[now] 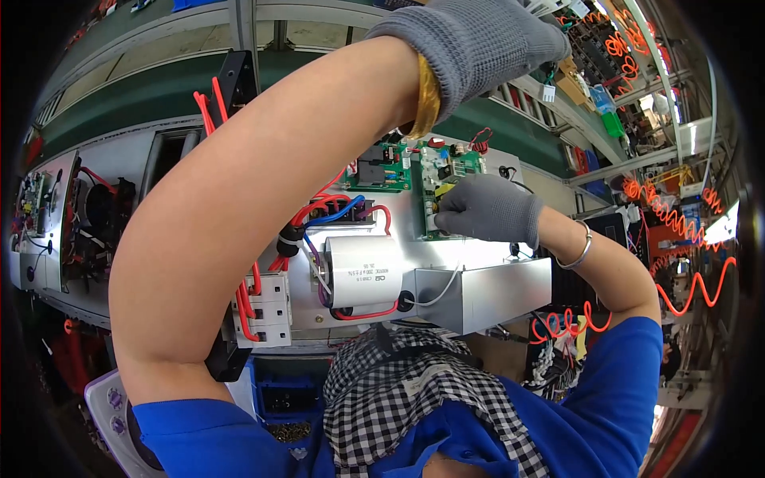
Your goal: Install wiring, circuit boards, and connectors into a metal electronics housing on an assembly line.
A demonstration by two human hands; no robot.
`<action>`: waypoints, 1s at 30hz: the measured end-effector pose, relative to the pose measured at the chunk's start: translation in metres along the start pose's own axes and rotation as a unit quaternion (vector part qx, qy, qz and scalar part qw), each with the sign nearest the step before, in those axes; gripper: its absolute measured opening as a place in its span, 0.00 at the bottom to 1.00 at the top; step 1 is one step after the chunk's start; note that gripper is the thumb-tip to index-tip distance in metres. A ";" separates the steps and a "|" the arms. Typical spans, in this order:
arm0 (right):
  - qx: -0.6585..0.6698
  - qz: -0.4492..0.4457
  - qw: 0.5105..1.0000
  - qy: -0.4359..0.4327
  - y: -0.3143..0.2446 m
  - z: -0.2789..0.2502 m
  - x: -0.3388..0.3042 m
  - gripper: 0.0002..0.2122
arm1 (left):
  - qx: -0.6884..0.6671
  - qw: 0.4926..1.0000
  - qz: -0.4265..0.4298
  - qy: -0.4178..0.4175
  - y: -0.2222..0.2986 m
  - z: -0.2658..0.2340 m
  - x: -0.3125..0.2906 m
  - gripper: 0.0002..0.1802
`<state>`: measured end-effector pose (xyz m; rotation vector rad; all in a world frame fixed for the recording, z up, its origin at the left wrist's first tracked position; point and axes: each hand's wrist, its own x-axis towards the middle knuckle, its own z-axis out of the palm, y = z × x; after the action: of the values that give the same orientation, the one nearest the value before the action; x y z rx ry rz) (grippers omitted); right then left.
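Right of white capacitor (pixel 365 271): right hand (pixel 488 209) gloved, fingers pinched together at green circuit board (pixel 446 179) edge. Left hand (pixel 478 40) raised well above, closure can't tell. Red wires (pixel 335 203), breaker (pixel 263 311) already fitted; board work unfinished, probably.

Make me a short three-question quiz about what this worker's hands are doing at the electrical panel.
1. True or false: both hands wear grey knit gloves.
2. Which does the right hand touch? A) the white cylindrical capacitor B) the green circuit board C) the white breaker block
3. Where is the left hand in relation to the board?

Key
1. True.
2. B: its fingertips press at the board's lower left edge.
3. Raised above it, near the top of the picture, wrist bent; whether it holds anything cannot be told.
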<state>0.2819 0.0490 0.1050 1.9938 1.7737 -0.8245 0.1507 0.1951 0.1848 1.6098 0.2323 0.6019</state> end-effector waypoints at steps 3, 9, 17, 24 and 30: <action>0.011 0.015 0.999 -0.036 -0.003 -0.004 0.004 0.16 | 0.054 0.998 0.042 0.003 0.000 -0.003 0.001 0.15; 0.012 0.049 0.994 -0.098 -0.011 -0.012 0.009 0.16 | 0.050 0.997 0.049 0.022 0.002 0.000 0.002 0.17; -0.009 0.034 0.997 -0.068 -0.014 -0.006 0.007 0.16 | 0.068 0.996 0.044 0.032 -0.006 0.003 0.005 0.16; -0.098 -0.005 0.995 -0.006 -0.008 0.003 0.009 0.15 | 0.018 0.997 0.058 0.039 -0.038 0.005 0.009 0.14; -0.050 0.033 0.996 -0.067 -0.015 -0.009 0.006 0.15 | 0.093 0.990 -0.039 0.095 -0.037 0.002 0.000 0.20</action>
<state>0.2695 0.0613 0.1102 1.8780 1.6319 -0.8117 0.1596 0.1988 0.1485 1.7133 0.5029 0.6886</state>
